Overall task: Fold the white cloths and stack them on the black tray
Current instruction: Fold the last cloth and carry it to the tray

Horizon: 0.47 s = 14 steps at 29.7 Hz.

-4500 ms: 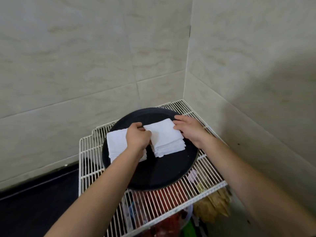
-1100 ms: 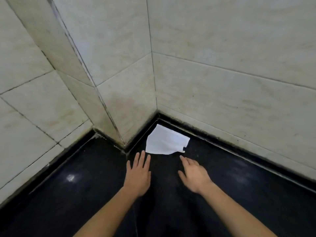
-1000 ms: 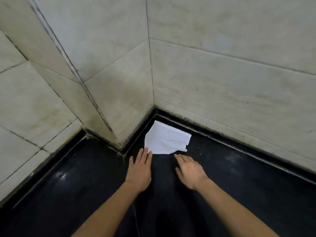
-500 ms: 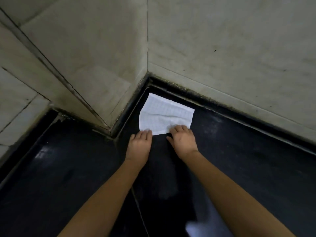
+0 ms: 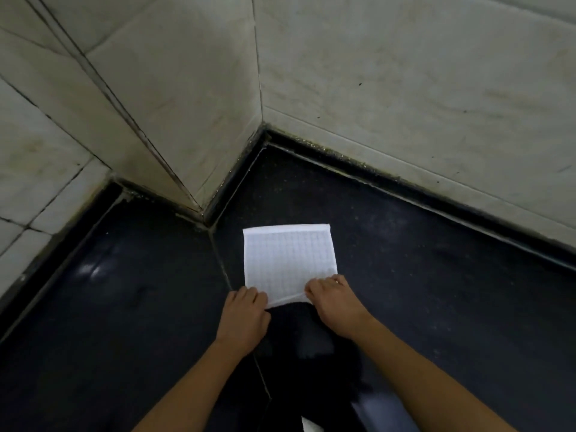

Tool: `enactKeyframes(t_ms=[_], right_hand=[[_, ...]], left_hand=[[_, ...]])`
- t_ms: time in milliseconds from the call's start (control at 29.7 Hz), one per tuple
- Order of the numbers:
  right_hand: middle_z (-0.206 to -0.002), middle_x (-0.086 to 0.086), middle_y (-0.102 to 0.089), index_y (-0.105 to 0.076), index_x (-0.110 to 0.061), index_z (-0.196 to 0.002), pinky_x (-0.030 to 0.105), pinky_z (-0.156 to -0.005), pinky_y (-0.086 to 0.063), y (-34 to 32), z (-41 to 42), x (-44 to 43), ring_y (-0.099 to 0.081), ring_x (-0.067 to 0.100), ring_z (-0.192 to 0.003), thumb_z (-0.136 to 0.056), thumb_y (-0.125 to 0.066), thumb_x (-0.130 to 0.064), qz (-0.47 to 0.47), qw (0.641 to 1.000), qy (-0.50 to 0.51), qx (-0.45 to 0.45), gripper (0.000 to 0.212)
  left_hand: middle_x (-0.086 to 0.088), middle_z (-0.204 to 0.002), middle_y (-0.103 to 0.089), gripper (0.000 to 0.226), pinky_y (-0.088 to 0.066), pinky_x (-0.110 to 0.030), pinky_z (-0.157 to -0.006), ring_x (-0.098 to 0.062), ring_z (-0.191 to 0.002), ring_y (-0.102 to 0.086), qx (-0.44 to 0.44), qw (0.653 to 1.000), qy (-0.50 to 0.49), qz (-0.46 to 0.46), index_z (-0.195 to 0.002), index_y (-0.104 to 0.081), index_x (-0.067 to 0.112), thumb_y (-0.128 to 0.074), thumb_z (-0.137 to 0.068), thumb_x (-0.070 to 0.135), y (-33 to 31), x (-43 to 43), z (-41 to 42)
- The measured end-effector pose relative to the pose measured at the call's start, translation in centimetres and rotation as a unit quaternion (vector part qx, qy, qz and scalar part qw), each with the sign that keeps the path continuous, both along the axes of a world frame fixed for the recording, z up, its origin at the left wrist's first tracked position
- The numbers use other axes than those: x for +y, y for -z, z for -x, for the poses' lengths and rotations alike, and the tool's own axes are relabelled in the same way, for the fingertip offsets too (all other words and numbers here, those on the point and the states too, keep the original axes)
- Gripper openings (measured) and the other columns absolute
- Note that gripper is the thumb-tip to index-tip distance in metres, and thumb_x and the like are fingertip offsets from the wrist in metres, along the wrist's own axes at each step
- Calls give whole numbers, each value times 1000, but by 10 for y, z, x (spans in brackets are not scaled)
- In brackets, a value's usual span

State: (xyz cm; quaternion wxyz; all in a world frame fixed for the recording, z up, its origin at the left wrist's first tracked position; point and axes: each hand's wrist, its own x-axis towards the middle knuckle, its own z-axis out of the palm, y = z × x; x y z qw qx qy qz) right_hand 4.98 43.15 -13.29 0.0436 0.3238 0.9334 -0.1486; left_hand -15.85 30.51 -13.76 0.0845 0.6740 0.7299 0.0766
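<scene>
Two hands hold a white grid-textured cloth (image 5: 288, 263) spread flat on a black surface (image 5: 436, 307).
The left hand (image 5: 246, 313) and right hand (image 5: 335, 302) each pinch a near corner. This cloth is not yet folded (black tray out of view), so folding and stacking remain.

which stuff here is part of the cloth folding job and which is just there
Job: white cloth; left hand and right hand, each gripping its near edge.
Just there: dark surface under the cloth; tiled walls; white scrap at the bottom edge, too cut off to identify.
</scene>
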Motion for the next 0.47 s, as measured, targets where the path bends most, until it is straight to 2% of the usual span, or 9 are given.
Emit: enactKeyframes(t_ms=[67,135,235,303,370,471], right_hand=[[-90,2,-69,-62,-17,-106,37,-85,-44,-15,-11,-8,-64,23,-80,-102,-47,-31,60,997,-30,-39,21],[-103,4,-70,-64,-16,-113,36,-86,-49,-37,-19,-11,-65,24,-92,-101,-47,-49,127,988,-41,-80,39],[-106,1,-67,-62,-20,-114,32,-84,-49,-66,-35,-16,-62,20,-96,-88,-54,-66,170,978,-69,-104,54],[-98,-2,-63,-62,-23,-104,32,-80,-48,-81,-44,-14,-61,19,-92,-87,-55,-67,160,978,-96,-96,48],[-98,-4,-61,-62,-27,-98,35,-80,-49,-94,-53,-7,-61,20,-94,-92,-56,-59,146,981,-99,-75,33],[-109,-1,-62,-67,-28,-108,37,-82,-50,-121,-55,13,-62,22,-100,-95,-58,-42,114,992,-54,-27,20]], left_hand=[[0,-71,-54,13,-44,-35,-60,-21,-65,-51,-4,1000,-18,12,-71,-55,18,-45,-75,24,-10,-17,-10],[1,-69,-54,17,-45,-34,-58,-20,-63,-51,-7,999,-31,17,-70,-53,19,-39,-77,26,-19,-31,-14],[4,-70,-52,8,-42,-30,-57,-16,-62,-48,1,999,-18,31,-71,-49,21,-49,-78,25,-33,-47,-19],[4,-71,-53,13,-40,-29,-57,-16,-63,-47,6,999,-10,44,-72,-51,21,-64,-73,22,-43,-50,-19],[3,-72,-53,17,-41,-29,-56,-16,-63,-48,-8,999,-27,29,-75,-55,19,-71,-70,18,-59,-50,-19],[3,-80,-57,14,-44,-30,-61,-16,-72,-52,-40,996,-74,-28,-84,-64,19,-73,-73,17,-93,-35,-12]])
